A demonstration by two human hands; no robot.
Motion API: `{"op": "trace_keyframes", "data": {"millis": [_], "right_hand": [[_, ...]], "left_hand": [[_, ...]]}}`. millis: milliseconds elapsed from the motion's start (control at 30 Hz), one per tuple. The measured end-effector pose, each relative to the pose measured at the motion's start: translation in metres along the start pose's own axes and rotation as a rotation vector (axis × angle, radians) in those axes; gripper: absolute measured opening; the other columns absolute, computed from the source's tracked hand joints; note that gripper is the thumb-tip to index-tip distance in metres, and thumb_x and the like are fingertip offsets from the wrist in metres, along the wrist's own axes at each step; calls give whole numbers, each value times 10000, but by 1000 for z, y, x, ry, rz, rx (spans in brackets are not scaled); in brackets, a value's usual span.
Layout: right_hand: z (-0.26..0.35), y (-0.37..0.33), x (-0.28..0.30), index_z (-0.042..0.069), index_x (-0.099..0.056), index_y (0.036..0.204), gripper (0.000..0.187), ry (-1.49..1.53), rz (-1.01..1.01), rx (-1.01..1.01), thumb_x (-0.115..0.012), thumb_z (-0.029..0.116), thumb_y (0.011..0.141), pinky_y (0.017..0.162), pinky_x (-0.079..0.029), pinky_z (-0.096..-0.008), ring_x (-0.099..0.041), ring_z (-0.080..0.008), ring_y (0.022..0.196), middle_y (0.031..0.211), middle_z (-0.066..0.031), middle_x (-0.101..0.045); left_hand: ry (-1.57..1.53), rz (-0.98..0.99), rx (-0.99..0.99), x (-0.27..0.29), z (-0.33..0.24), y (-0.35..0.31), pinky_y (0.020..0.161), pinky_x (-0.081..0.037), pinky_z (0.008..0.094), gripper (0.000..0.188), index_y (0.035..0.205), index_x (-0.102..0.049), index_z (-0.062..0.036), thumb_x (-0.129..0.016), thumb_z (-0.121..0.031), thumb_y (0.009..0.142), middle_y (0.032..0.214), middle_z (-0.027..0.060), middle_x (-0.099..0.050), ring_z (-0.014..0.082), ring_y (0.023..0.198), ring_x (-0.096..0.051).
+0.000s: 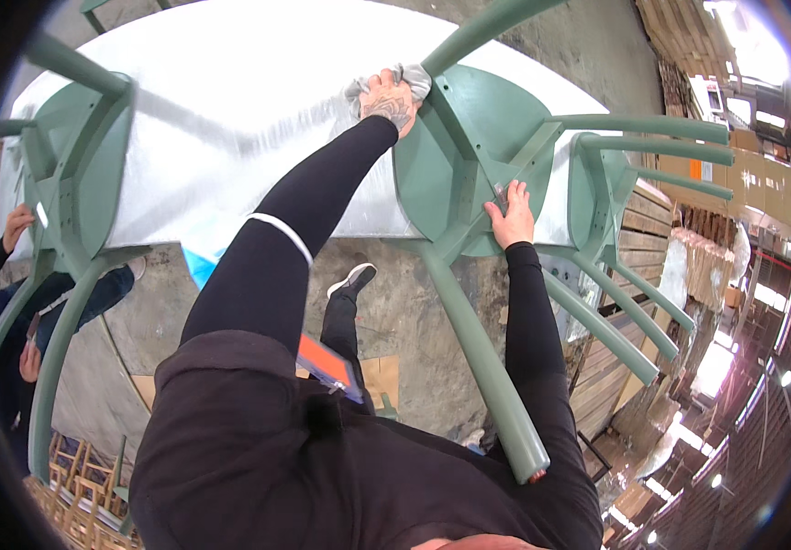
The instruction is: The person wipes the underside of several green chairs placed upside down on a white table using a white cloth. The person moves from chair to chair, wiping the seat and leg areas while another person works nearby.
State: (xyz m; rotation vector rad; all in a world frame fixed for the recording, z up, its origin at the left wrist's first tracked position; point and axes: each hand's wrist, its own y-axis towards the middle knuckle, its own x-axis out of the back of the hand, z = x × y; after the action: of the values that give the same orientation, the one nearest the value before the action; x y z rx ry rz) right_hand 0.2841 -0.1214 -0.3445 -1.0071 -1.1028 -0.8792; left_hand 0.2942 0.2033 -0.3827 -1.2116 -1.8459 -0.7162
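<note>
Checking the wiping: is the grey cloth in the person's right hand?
No, the left hand presses the crumpled grey cloth on the upturned green chair; the right hand steadies its underside.

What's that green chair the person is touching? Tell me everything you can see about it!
The green chair lies upside down on a white table, its round seat underside facing up. It looks like painted wood, matte sage green. Crossed braces run under the seat, and its legs stick out towards the camera and upward; the nearest leg shows a reddish tip. The left hand presses a grey cloth against the seat's edge, and the right hand rests on the underside by the braces. Another green chair lies just right of it.
</note>
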Motion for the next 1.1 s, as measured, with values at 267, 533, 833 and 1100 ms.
{"op": "trace_keyframes", "data": {"millis": [267,533,833,1100], "right_hand": [[-12,-20,16,-28,-262,1599,1231,-33,153,-19,-903,503,692,1215,-322,-486,-270,-441,1530,1644,-306,-260],[-5,-16,22,-65,-314,1559,1259,-165,146,-35,-922,534,633,1168,-398,-453,-362,-466,1475,1600,-338,-320],[6,1,18,-48,-320,1553,1232,-109,99,13,-951,458,623,1148,-407,-527,-365,-405,1486,1619,-275,-330],[-4,-16,17,-22,-302,1575,1254,-144,121,-83,-949,474,621,1169,-399,-505,-375,-395,1488,1621,-275,-327]], "left_hand": [[172,218,-387,-48,-61,-86,1001,-397,557,311,1165,-705,-81,-581,-218,915,1335,134,-560,308,1293,-496],[46,416,-846,-39,-19,-154,1070,-429,525,463,1341,-639,-113,-609,-194,886,1240,121,-588,311,1290,-527],[192,43,-452,-60,-20,-83,938,-462,535,264,1094,-725,-115,-620,-217,874,1187,112,-588,305,1152,-569],[220,134,-776,-55,-28,-129,1085,-368,616,560,1465,-545,-141,-574,-234,913,1281,120,-599,305,1264,-553]]}}
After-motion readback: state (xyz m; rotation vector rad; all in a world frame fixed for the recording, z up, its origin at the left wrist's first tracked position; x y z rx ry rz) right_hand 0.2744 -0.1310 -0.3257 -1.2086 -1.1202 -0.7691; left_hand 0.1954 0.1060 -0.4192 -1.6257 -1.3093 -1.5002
